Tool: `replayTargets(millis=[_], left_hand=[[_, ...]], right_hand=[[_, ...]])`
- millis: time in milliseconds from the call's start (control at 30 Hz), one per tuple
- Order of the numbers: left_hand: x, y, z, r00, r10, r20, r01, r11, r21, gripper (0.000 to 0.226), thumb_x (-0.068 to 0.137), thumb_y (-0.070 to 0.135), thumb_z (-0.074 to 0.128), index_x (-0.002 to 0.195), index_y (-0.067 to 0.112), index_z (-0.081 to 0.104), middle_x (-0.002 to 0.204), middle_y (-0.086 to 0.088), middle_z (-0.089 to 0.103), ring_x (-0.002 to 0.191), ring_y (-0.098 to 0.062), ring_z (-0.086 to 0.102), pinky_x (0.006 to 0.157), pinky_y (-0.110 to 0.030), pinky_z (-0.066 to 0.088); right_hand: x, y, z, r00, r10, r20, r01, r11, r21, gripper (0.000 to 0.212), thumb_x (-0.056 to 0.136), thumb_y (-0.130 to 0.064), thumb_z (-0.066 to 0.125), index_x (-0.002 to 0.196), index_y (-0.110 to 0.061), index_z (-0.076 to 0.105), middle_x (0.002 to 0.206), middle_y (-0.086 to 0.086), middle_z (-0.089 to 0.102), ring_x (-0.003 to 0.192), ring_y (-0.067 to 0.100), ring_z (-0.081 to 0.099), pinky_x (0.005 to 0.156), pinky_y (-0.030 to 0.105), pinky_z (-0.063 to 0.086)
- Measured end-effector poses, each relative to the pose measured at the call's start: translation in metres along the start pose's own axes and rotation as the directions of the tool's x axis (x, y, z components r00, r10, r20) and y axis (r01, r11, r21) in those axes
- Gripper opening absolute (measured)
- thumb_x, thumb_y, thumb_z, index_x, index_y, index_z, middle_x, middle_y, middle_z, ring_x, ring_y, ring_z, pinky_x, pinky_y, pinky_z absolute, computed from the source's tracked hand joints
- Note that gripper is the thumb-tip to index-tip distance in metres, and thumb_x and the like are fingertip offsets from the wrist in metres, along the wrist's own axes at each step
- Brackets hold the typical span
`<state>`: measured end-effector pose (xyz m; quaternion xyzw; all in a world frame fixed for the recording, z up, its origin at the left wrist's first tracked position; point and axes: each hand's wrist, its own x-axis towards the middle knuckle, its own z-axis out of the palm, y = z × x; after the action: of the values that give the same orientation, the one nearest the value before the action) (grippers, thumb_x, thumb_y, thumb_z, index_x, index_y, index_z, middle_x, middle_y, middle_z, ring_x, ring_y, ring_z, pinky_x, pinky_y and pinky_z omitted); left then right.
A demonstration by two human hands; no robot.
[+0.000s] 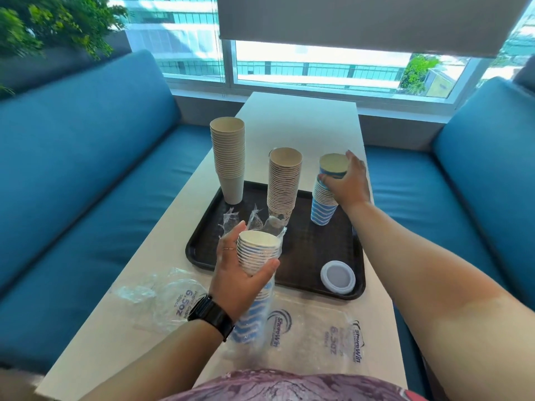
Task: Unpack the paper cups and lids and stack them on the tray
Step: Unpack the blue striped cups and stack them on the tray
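Observation:
A dark brown tray [301, 247] lies on the white table. On it stand a tall stack of plain beige cups [228, 160] at the far left, a patterned stack [283, 183] in the middle and a blue-striped stack [325, 204] at the far right. My right hand [346, 183] grips the upper cups of the blue-striped stack. My left hand [240, 279] holds another blue-striped stack [257, 256], still partly in its clear plastic sleeve, above the tray's near edge. White lids [337, 276] sit in the tray's near right corner.
Empty clear plastic sleeves lie on the table [298, 123]: one crumpled sleeve [162, 299] at the near left, a flat one [315, 334] in front of the tray. Blue sofas flank the table on both sides. A window is beyond the far end.

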<state>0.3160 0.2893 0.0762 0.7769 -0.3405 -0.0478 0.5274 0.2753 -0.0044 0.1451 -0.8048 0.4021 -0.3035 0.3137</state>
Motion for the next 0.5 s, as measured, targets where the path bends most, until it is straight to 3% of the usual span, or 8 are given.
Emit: replayTargets(millis=[167,333,500], left_hand=[[0.001,-0.001,-0.001,1.000,-0.001,0.001,0.001,1.000,0.007,0.089,0.075,0.039,0.082,0.139,0.049,0.021,0.137,0.013,0.032,0.121,-0.008,0.046,0.098,-0.027,0.045],[0.001,-0.001,-0.002,1.000,-0.001,0.011,0.001,1.000,0.007,0.089,0.076,0.039,0.082,0.138,0.050,0.020,0.138,0.012,0.031,0.122,-0.009,0.046,0.098,-0.028,0.046],[0.002,0.001,-0.003,1.000,-0.017,0.007,0.017,1.000,0.005,0.089,0.071,0.053,0.074,0.142,0.044,0.021,0.145,0.004,0.034,0.124,-0.009,0.045,0.095,-0.023,0.044]], right_hand=[[-0.010,0.016,0.013,0.992,0.067,0.104,-0.062,0.997,-0.051,0.093,0.082,-0.051,0.069,0.152,-0.014,0.022,0.150,0.013,0.032,0.138,0.031,0.033,0.114,0.048,0.030],[-0.013,0.027,0.015,0.982,0.082,0.172,-0.043,0.974,-0.221,0.091,0.088,-0.060,0.055,0.155,-0.016,0.013,0.163,0.008,0.010,0.148,0.027,0.014,0.118,0.047,0.016],[-0.015,0.022,0.008,0.993,0.045,0.107,-0.022,0.977,-0.210,0.082,0.089,-0.056,0.057,0.153,-0.020,0.022,0.163,0.008,0.010,0.148,0.028,0.013,0.118,0.046,0.015]])
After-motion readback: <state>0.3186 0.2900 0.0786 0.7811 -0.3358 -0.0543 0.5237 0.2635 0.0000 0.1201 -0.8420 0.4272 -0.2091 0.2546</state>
